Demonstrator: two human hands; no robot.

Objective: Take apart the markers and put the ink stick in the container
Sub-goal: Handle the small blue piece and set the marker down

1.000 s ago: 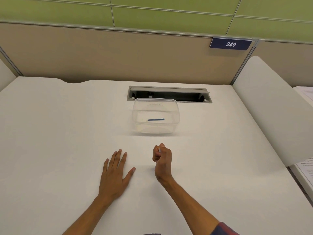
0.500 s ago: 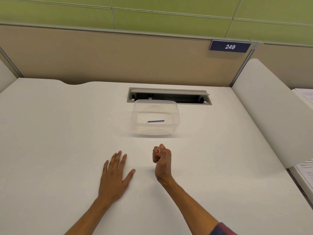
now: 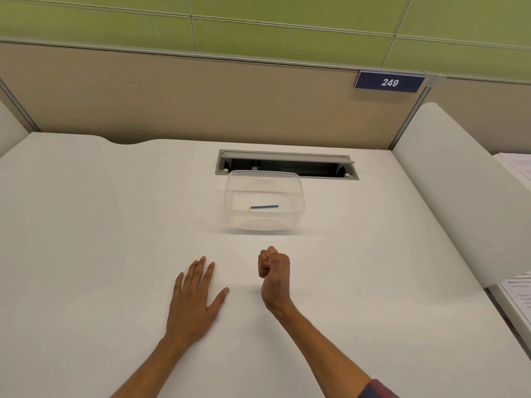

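A clear plastic container (image 3: 298, 196) stands on the white desk (image 3: 100, 225), just in front of the cable slot. One blue ink stick (image 3: 264, 207) lies flat on its bottom. My left hand (image 3: 194, 300) rests palm down on the desk with its fingers straight and spread, holding nothing. My right hand (image 3: 273, 268) is a little to the right of it, near the container's front wall, curled into a loose fist with the thumb side up. Nothing shows inside the fist. No marker is in view.
A grey cable slot (image 3: 287, 165) with its flap open is cut into the desk behind the container. A white side panel (image 3: 459, 196) borders the desk on the right, with papers (image 3: 517, 297) beyond it. A beige partition with the sign 249 (image 3: 389, 82) closes the back.
Both hands stay where they were. Only the camera has tipped slightly, so the scene sits a little lower in the frame.
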